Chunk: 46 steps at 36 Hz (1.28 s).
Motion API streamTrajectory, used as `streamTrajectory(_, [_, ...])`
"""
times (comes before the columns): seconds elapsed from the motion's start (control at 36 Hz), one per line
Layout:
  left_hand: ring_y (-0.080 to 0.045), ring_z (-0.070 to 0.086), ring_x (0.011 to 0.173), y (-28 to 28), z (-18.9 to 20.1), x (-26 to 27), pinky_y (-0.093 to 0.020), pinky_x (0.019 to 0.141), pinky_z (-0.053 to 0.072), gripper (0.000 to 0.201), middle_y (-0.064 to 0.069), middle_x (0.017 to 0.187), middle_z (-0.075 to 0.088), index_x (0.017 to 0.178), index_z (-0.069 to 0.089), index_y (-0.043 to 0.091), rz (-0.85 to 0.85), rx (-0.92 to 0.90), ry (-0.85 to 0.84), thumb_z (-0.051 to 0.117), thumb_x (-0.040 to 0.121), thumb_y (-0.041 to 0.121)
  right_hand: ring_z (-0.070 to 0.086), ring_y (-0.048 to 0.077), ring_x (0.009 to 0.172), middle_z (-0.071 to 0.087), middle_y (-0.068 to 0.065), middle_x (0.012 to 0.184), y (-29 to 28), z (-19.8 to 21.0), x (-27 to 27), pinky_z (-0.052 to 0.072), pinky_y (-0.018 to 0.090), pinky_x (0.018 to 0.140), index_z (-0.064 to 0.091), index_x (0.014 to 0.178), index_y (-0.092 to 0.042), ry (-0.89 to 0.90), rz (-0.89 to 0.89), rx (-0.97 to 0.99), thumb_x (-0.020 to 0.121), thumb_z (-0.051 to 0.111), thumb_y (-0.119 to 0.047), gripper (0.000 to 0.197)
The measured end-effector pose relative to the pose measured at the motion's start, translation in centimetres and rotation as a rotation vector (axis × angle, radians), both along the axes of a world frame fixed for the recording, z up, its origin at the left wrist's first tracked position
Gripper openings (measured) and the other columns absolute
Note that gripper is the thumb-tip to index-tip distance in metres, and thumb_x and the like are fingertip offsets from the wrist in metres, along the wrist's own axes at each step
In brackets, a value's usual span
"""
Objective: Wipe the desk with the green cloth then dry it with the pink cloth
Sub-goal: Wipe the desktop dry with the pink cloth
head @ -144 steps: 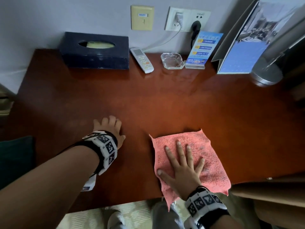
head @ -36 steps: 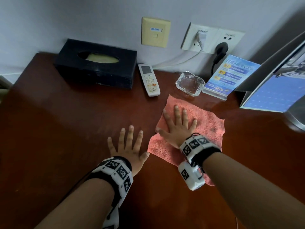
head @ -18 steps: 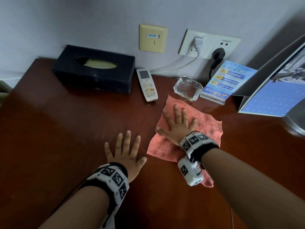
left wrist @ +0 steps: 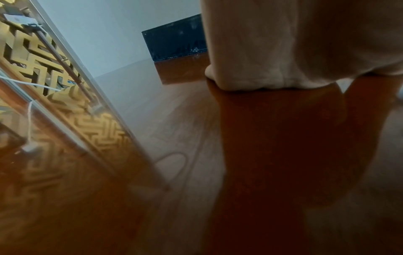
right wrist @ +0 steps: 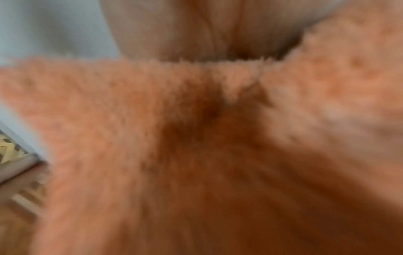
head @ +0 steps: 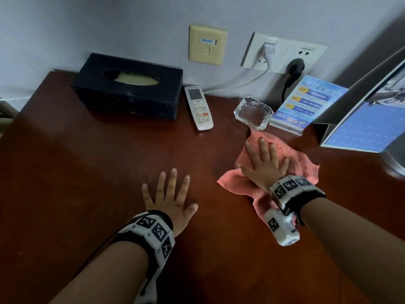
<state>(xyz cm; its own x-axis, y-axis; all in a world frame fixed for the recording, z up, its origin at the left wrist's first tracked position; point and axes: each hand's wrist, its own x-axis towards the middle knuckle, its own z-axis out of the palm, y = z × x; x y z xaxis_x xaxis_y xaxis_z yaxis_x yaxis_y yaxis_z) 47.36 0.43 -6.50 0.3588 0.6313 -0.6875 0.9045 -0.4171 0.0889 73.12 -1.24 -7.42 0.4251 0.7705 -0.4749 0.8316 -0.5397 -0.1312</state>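
Note:
The pink cloth (head: pixel 300 163) lies spread on the dark wooden desk (head: pixel 87 172), just in front of the glass ashtray. My right hand (head: pixel 264 163) presses flat on it with straight, spread fingers. The right wrist view is filled by the blurred pink cloth (right wrist: pixel 152 138) under the palm. My left hand (head: pixel 169 194) rests flat on the bare desk to the left of the cloth, fingers spread, holding nothing. In the left wrist view the palm (left wrist: pixel 283 43) lies against the desk (left wrist: pixel 174 138). No green cloth is in view.
Along the back wall stand a black tissue box (head: pixel 129 86), a white remote (head: pixel 199 108), a glass ashtray (head: pixel 253 113), a blue leaflet stand (head: pixel 306 104) and a folder (head: pixel 372 119). Cables run from the wall sockets (head: pixel 282 53). A lamp base (head: pixel 396 159) sits at the right edge.
My right hand has slid the pink cloth from the desk's front edge to the back, then a little rightward near the ashtray. My left hand stays flat on the desk.

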Motion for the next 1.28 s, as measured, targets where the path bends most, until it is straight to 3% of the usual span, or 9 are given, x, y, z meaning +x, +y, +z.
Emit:
streamTrajectory(0.17, [-0.025, -0.037, 0.135, -0.1, 0.0, 0.0, -0.060, 0.107, -0.016, 0.063, 0.003, 0.131, -0.053, 0.125, -0.041, 0.035, -0.003, 0.003, 0.013, 0.007, 0.093, 0.063, -0.029, 0.017, 0.141, -0.032, -0.015, 0.152, -3.6, -0.1, 1.2, -0.014, 0.060, 0.110, -0.012, 0.142, -0.055, -0.003, -0.022, -0.001, 0.087, 0.031, -0.071, 0.072])
streamTrajectory(0.39, [-0.022, -0.036, 0.136, -0.1, -0.4, 0.0, -0.059, 0.108, -0.015, 0.065, 0.005, 0.131, -0.051, 0.128, -0.038, 0.037, 0.007, 0.035, 0.024, 0.008, 0.092, 0.064, -0.026, 0.023, 0.142, -0.030, -0.011, 0.154, -0.4, -0.3, 3.5, -0.013, 0.065, 0.108, -0.009, 0.144, -0.053, -0.007, -0.125, 0.010, 0.083, 0.031, -0.076, 0.077])
streamTrajectory(0.5, [-0.022, -0.033, 0.138, -0.2, -0.6, 0.1, -0.058, 0.108, -0.015, 0.068, 0.005, 0.142, -0.046, 0.137, -0.033, 0.038, 0.019, 0.047, 0.021, 0.010, 0.092, 0.065, -0.027, 0.025, 0.142, -0.030, -0.007, 0.155, -0.1, -0.1, 2.8, -0.013, 0.065, 0.108, -0.008, 0.146, -0.049, -0.019, -0.136, 0.021, 0.085, 0.030, -0.074, 0.076])
streamTrajectory(0.58, [-0.022, -0.034, 0.137, -0.1, -0.5, 0.1, -0.058, 0.109, -0.015, 0.068, 0.007, 0.135, -0.050, 0.139, -0.032, 0.037, 0.019, 0.040, 0.022, 0.009, 0.092, 0.064, -0.027, 0.026, 0.142, -0.029, -0.005, 0.155, -1.0, -0.2, 1.3, -0.013, 0.066, 0.108, -0.010, 0.147, -0.046, -0.038, -0.091, 0.035, 0.087, 0.028, -0.072, 0.076])
streamTrajectory(0.78, [-0.022, -0.034, 0.138, 0.3, 0.1, 0.3, -0.058, 0.110, -0.013, 0.068, 0.004, 0.146, -0.043, 0.140, -0.030, 0.038, 0.038, 0.011, 0.027, 0.011, 0.093, 0.063, -0.031, 0.027, 0.140, -0.033, -0.005, 0.153, -4.9, -0.7, -4.2, -0.015, 0.067, 0.106, -0.016, 0.146, -0.046, -0.020, 0.030, 0.035, 0.088, 0.028, -0.069, 0.076])
streamTrajectory(1.08, [-0.026, -0.026, 0.141, -1.1, 1.0, 0.4, -0.063, 0.109, -0.008, 0.067, -0.001, 0.154, -0.030, 0.147, -0.020, 0.031, 0.005, 0.173, 0.012, 0.013, 0.095, 0.060, -0.047, 0.025, 0.130, -0.051, -0.009, 0.141, -17.5, 0.2, -13.1, -0.021, 0.066, 0.104, -0.028, 0.140, -0.046, 0.056, 0.168, -0.065, 0.085, 0.017, -0.073, 0.077])
streamTrajectory(1.17, [-0.030, -0.027, 0.140, -3.3, 2.2, 0.9, -0.064, 0.108, -0.009, 0.067, -0.006, 0.154, -0.028, 0.149, -0.018, 0.024, -0.093, 0.318, -0.035, 0.020, 0.099, 0.050, -0.049, 0.023, 0.128, -0.052, -0.010, 0.139, -20.5, 0.4, -14.8, -0.024, 0.065, 0.102, -0.029, 0.139, -0.047, 0.069, 0.192, -0.084, 0.076, 0.008, -0.075, 0.078])
streamTrajectory(1.28, [-0.027, -0.028, 0.140, -8.9, 3.4, 0.3, -0.059, 0.111, -0.010, 0.069, -0.002, 0.153, -0.030, 0.147, -0.021, 0.023, -0.058, 0.217, -0.181, 0.025, 0.100, 0.043, -0.050, 0.023, 0.127, -0.053, -0.009, 0.138, -22.7, 0.7, -16.2, -0.026, 0.064, 0.101, -0.031, 0.137, -0.047, 0.074, 0.214, -0.114, 0.083, 0.018, -0.072, 0.077])
